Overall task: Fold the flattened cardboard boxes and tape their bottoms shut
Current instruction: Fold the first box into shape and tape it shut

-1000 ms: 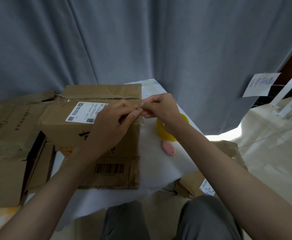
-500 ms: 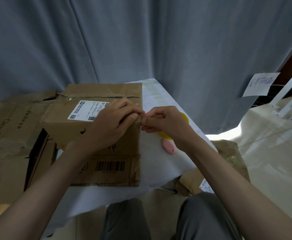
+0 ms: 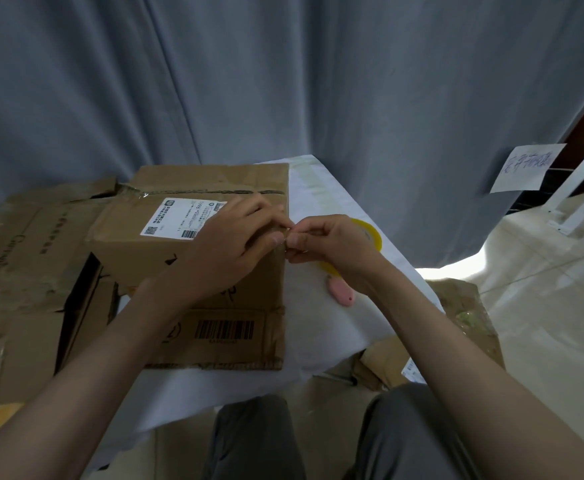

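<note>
A folded brown cardboard box (image 3: pixel 193 237) with a white shipping label (image 3: pixel 183 218) sits on the white-covered table (image 3: pixel 321 323), its closed flaps turned upward; judging by the task, this face is the bottom, raised so tape can reach it. The left hand (image 3: pixel 228 251) lies over the box's right upper edge, fingers curled and thumb pressing at the corner, probably to steady the box and hold something down there; the right hand (image 3: pixel 332 244) meets it just off that corner, thumb and fingertips pinched together on something too thin to make out, likely a tape end; I cannot tell. A yellow tape roll (image 3: pixel 370 233) lies behind the right hand and a small pink cutter (image 3: pixel 341 293) under the wrist, both near for reach; flattened brown cardboard sheets (image 3: pixel 24 271) wait at the left.
</note>
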`<state>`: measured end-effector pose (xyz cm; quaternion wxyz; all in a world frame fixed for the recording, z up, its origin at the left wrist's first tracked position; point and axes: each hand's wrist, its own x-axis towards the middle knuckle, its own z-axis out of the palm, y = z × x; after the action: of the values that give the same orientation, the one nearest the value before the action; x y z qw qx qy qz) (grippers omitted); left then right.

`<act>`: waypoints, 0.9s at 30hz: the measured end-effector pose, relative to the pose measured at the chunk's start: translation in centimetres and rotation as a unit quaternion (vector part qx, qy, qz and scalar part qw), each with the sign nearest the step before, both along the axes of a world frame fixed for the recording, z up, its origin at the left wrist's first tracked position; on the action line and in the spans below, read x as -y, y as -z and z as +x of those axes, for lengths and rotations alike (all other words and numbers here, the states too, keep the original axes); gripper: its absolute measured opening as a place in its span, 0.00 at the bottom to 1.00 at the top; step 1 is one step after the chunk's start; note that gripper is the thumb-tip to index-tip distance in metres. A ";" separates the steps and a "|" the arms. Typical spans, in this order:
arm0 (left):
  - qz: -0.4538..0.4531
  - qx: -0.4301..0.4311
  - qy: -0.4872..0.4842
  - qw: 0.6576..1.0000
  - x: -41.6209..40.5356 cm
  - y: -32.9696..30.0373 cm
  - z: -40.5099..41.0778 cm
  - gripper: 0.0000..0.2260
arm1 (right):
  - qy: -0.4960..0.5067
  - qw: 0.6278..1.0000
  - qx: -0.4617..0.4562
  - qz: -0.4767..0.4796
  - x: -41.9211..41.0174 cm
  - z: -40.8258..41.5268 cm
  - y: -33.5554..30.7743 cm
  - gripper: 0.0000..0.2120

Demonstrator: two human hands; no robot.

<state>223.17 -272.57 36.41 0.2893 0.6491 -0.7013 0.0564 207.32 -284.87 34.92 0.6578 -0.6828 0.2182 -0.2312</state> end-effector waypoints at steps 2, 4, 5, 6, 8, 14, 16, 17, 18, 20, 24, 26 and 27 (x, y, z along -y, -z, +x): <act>0.001 -0.001 0.000 1.000 0.0 0.0 0.1 0.15 | 0.012 0.997 -0.015 0.074 0.3 0.4 0.2 0.07; -0.001 0.000 -0.004 1.000 0.1 0.2 0.0 0.17 | -0.003 0.994 -0.040 0.101 0.5 0.6 0.5 0.08; -0.005 0.003 -0.013 1.000 0.2 0.3 -0.3 0.17 | -0.012 0.995 -0.049 0.092 0.7 0.6 0.6 0.05; -0.012 0.012 -0.031 0.999 0.4 0.4 -0.6 0.17 | -0.009 0.995 -0.047 0.086 0.9 0.6 0.6 0.03; -0.043 0.052 -0.084 0.994 0.9 0.7 -1.7 0.14 | 0.024 0.994 -0.019 0.102 1.5 0.6 0.3 0.07; -0.129 0.097 -0.187 0.969 2.8 1.8 -4.7 0.05 | 0.096 0.994 0.017 0.046 2.2 1.1 -1.2 0.10; -0.137 0.063 -0.209 0.966 3.0 1.7 -5.0 0.06 | 0.129 0.992 0.008 -0.009 2.0 2.0 -1.7 0.11; -0.141 0.063 -0.220 0.963 3.0 1.8 -5.0 0.07 | 0.141 0.990 0.001 -0.025 1.7 2.6 -2.0 0.11; -0.144 0.077 -0.229 0.960 2.9 2.2 -4.9 0.08 | 0.150 0.988 -0.007 -0.033 1.5 3.2 -2.1 0.12; -0.136 0.122 -0.249 0.951 3.0 3.0 -4.7 0.14 | 0.160 0.984 -0.037 -0.071 0.9 4.2 -2.3 0.14; -0.113 0.151 -0.269 0.944 3.8 4.1 -4.3 0.15 | 0.141 0.981 -0.078 -0.108 1.0 4.5 -1.6 0.21; -0.102 0.146 -0.271 0.946 4.1 4.0 -4.5 0.13 | 0.133 0.987 -0.067 -0.064 0.9 3.7 -1.8 0.17; -0.101 0.143 -0.269 0.947 4.1 4.0 -4.6 0.13 | 0.125 0.989 -0.062 -0.044 0.9 3.4 -1.7 0.16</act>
<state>218.59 -276.70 32.43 0.2239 0.7663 -0.5250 0.2950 210.70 -285.76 36.66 0.5784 -0.6915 0.3318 -0.2778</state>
